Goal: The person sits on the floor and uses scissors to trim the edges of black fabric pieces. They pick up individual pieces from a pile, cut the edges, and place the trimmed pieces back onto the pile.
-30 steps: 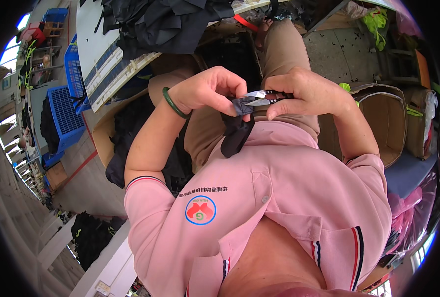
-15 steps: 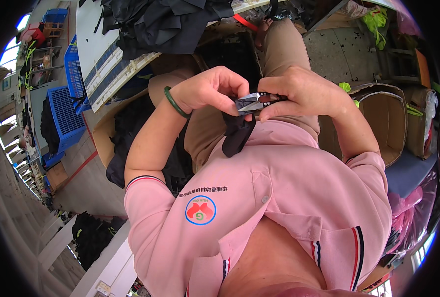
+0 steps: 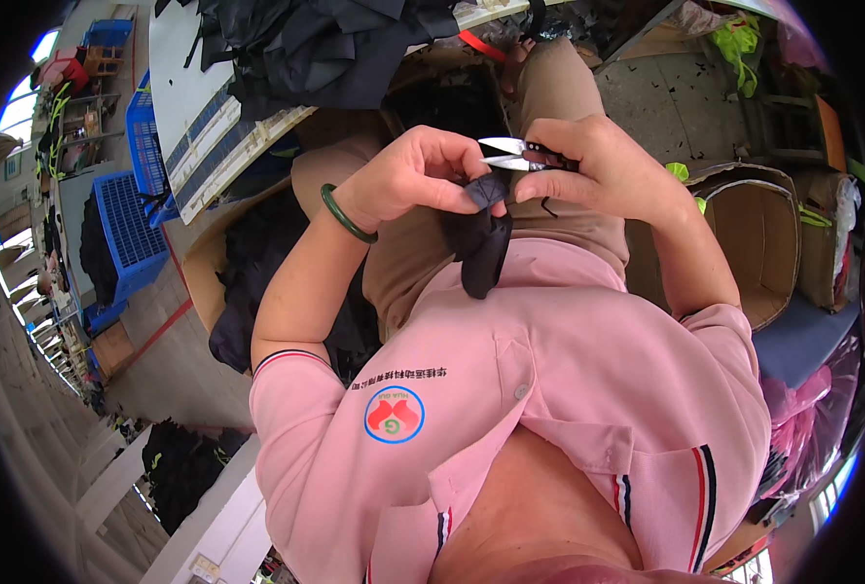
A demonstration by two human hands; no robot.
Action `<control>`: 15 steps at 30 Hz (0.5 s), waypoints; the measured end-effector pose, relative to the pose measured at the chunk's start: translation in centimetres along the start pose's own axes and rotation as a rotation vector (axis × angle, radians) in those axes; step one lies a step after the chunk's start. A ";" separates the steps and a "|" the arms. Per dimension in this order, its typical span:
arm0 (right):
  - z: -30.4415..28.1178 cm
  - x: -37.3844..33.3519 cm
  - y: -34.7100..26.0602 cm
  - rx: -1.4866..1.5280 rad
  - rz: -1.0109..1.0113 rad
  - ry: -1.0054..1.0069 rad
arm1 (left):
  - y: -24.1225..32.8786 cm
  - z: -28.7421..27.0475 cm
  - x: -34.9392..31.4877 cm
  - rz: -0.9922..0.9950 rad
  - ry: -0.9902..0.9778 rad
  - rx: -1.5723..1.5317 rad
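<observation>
Between the thumb and fingers of my left hand [image 3: 418, 175] is pinched a small black fabric piece [image 3: 484, 248], which hangs down over my lap. A green bangle [image 3: 347, 214] circles that wrist. My right hand [image 3: 603, 170] is closed around thread snips [image 3: 525, 154], their two bright blades spread apart and pointing left toward my left fingertips. The blades sit just above the upper end of the fabric; whether they touch it I cannot tell. A short dark thread [image 3: 549, 206] dangles below my right hand.
Black fabric pieces [image 3: 316, 49] are heaped on the white table [image 3: 184, 107] ahead. Dark cloth fills a cardboard box [image 3: 204, 268] at my left. Blue crates [image 3: 133, 234] stand farther left. An opened carton [image 3: 744, 243] and pink plastic bags [image 3: 812, 409] are at my right.
The snips have moved up and right, away from the fabric's edge, and their blades have spread wider. The fabric has swung slightly right in my left hand.
</observation>
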State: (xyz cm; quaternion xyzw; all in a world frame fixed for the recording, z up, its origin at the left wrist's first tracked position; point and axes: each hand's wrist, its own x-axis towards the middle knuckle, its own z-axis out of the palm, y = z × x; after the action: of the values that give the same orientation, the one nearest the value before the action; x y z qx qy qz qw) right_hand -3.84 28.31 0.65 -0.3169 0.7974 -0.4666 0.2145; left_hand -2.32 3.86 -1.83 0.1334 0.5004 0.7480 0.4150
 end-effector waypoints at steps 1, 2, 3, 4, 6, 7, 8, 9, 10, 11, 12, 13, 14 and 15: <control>0.1 -0.1 -0.1 -0.029 -0.012 0.072 | -0.2 0.3 0.0 0.081 0.089 0.014; 0.5 -0.2 0.1 -0.058 -0.023 0.148 | -0.2 0.6 0.0 0.133 0.196 0.021; 0.8 -0.3 0.1 -0.087 -0.034 0.224 | -0.3 1.0 0.1 0.197 0.267 0.048; 1.3 -0.4 -0.1 -0.133 -0.055 0.279 | -0.4 1.3 0.3 0.261 0.337 0.076; 2.0 -0.4 -0.4 -0.235 -0.115 0.308 | -0.8 1.6 0.3 0.349 0.458 0.150; 2.3 -0.4 -0.6 -0.287 -0.145 0.322 | -0.8 1.9 0.5 0.380 0.464 0.127; 2.4 -0.2 -0.8 -0.342 -0.150 0.329 | -0.7 2.4 0.6 0.413 0.472 0.104; 2.5 -0.1 -0.8 -0.355 -0.161 0.343 | -0.7 2.6 0.7 0.446 0.481 0.080; 2.6 0.0 -0.8 -0.370 -0.172 0.356 | -0.7 2.7 0.7 0.453 0.488 0.088; 2.6 0.1 -0.8 -0.383 -0.184 0.370 | -0.7 2.8 0.7 0.460 0.496 0.098; 2.5 0.1 -0.8 -0.367 -0.174 0.368 | -0.7 2.8 0.7 0.467 0.504 0.107; 2.4 0.0 -0.9 -0.352 -0.164 0.367 | -0.8 2.6 0.6 0.464 0.495 0.127; 2.4 0.0 -0.9 -0.336 -0.153 0.366 | -1.0 2.3 0.4 0.460 0.484 0.146; 2.4 -0.1 -0.9 -0.298 -0.141 0.360 | -1.0 2.2 0.4 0.456 0.474 0.165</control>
State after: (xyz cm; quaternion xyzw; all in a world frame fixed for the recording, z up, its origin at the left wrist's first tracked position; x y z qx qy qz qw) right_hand -2.03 26.62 0.29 -0.3116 0.8587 -0.4065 -0.0134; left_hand -0.70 5.69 -1.80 0.0975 0.5990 0.7888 0.0972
